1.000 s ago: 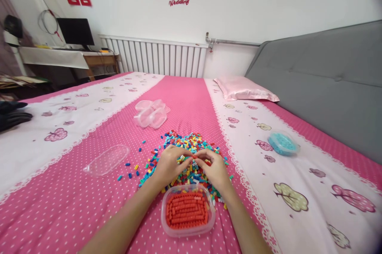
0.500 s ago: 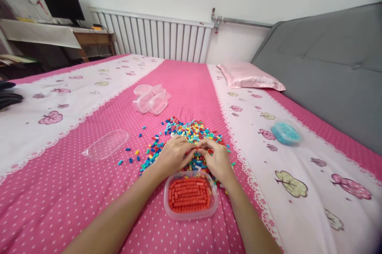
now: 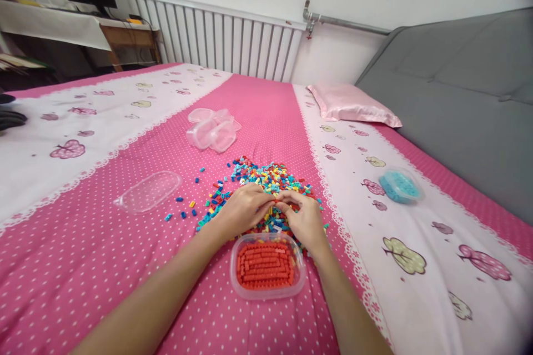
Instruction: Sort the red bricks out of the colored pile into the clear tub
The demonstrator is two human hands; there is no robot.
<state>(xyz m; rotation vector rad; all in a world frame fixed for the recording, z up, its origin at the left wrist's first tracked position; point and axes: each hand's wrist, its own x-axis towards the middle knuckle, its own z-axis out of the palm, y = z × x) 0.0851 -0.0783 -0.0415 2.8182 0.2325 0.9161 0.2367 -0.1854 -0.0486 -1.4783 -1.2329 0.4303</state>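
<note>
My left hand (image 3: 245, 209) and my right hand (image 3: 307, 220) meet fingertip to fingertip above a heap of small toy building bricks (image 3: 272, 174) in mixed colours. Both are closed in a pinch on a tiny red brick (image 3: 275, 201), mostly hidden by the fingers; whether it is one brick or two joined, I cannot tell. Just below the hands, a clear plastic container (image 3: 268, 294) holds neat rows of red bricks (image 3: 266, 267), which lie flat inside it.
A clear lid (image 3: 150, 191) lies to the left, near several stray bricks. Farther back are stacked clear containers (image 3: 214, 131). On the right sits a container of light-blue bricks (image 3: 400, 185). A pink pillow (image 3: 353, 104) rests by the grey headboard (image 3: 462, 66).
The view has tilted slightly, so the scene sits a little differently in the picture. Both hands stay pinched together over the heap, with only small finger movement.
</note>
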